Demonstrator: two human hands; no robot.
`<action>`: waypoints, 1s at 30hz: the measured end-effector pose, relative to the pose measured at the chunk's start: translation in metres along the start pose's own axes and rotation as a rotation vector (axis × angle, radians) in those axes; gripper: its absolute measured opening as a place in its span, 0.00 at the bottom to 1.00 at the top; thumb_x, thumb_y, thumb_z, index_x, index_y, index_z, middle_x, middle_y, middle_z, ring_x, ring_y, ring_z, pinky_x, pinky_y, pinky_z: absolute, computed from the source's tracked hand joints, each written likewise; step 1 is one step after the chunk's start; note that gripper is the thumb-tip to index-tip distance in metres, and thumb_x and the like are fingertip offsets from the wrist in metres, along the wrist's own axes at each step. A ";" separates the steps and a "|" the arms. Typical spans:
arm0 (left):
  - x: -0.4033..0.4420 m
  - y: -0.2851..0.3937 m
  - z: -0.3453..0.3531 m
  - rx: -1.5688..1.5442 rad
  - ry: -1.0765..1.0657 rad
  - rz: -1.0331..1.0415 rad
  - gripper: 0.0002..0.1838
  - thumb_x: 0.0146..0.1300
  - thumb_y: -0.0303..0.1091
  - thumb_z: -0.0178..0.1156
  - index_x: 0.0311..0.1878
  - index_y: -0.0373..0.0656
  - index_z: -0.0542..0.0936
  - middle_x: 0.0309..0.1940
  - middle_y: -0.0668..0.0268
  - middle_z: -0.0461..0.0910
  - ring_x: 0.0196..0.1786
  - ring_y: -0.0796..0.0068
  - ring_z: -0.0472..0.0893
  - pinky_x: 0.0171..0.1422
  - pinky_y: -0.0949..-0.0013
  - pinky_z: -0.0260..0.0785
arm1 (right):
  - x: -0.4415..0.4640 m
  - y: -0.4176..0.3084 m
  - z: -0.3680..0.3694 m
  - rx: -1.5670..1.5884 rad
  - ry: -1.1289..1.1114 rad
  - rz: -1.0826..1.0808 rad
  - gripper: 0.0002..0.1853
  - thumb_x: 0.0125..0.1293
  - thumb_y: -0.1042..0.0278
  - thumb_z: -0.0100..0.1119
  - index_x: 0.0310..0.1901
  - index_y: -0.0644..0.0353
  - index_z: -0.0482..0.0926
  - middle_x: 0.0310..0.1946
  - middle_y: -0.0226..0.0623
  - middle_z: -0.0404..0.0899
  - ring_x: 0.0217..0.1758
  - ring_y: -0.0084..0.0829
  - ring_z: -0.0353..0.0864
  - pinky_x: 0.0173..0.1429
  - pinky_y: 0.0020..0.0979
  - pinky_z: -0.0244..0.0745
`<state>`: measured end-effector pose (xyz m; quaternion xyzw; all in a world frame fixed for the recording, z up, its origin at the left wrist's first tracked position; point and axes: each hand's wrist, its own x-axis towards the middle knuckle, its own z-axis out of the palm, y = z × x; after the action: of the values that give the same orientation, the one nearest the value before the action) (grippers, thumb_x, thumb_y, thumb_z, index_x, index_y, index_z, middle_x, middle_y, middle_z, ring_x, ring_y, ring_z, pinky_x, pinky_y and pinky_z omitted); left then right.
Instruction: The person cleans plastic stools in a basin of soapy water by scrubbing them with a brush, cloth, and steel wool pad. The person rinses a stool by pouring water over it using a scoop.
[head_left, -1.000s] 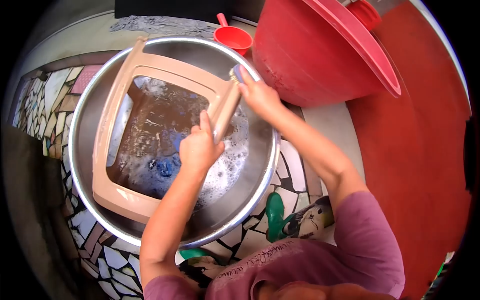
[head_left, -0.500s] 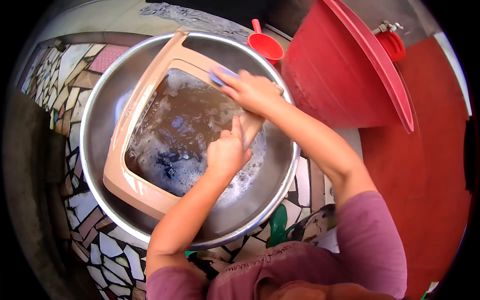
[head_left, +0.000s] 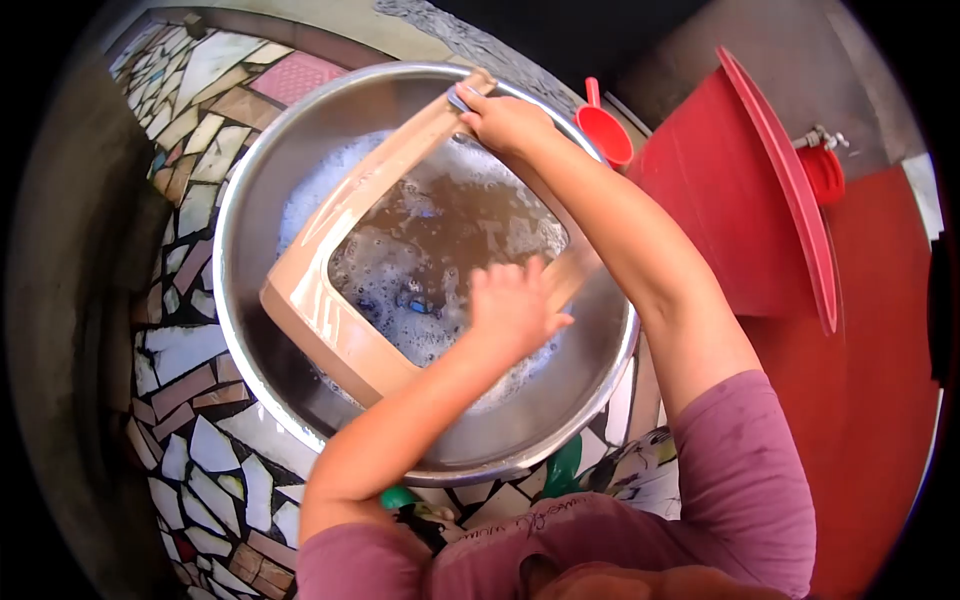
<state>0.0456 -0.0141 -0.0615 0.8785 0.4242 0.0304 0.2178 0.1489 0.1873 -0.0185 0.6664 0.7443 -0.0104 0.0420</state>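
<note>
A beige plastic frame (head_left: 310,262) with a large square opening lies tilted in a wide metal basin (head_left: 237,330) of brown, foamy water (head_left: 440,225). My right hand (head_left: 508,122) is closed round a brush (head_left: 462,97) with a blue-grey back, at the frame's top corner. Along the right bar of the frame rests my left hand (head_left: 513,305), its fingers bent over the bar and its thumb to the right. Something dark blue shows in the foam near the bottom of the opening.
Right of the basin stands a large red tub (head_left: 725,210), with a metal tap (head_left: 822,138) behind it. A red dipper (head_left: 603,132) sits beside the basin's rim. Stone-mosaic floor (head_left: 215,440) surrounds the left side, with a pink mat (head_left: 297,77) at the upper left.
My right hand has moved with the brush from the right corner, along the upper bar, to the top corner. The left hand's index finger no longer points forward alone. The view has shifted.
</note>
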 end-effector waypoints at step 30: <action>-0.066 -0.226 -0.036 -0.243 0.496 -0.473 0.36 0.49 0.43 0.61 0.61 0.33 0.71 0.55 0.49 0.77 0.55 0.50 0.77 0.63 0.53 0.66 | -0.083 -0.148 0.032 0.361 -0.121 -0.214 0.29 0.71 0.49 0.47 0.73 0.34 0.57 0.42 0.55 0.82 0.48 0.55 0.81 0.55 0.46 0.74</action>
<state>-0.1701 0.0719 -0.1125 0.6895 0.6490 0.2417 0.2120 0.0129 0.0862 -0.0499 0.5786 0.7928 -0.1881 -0.0348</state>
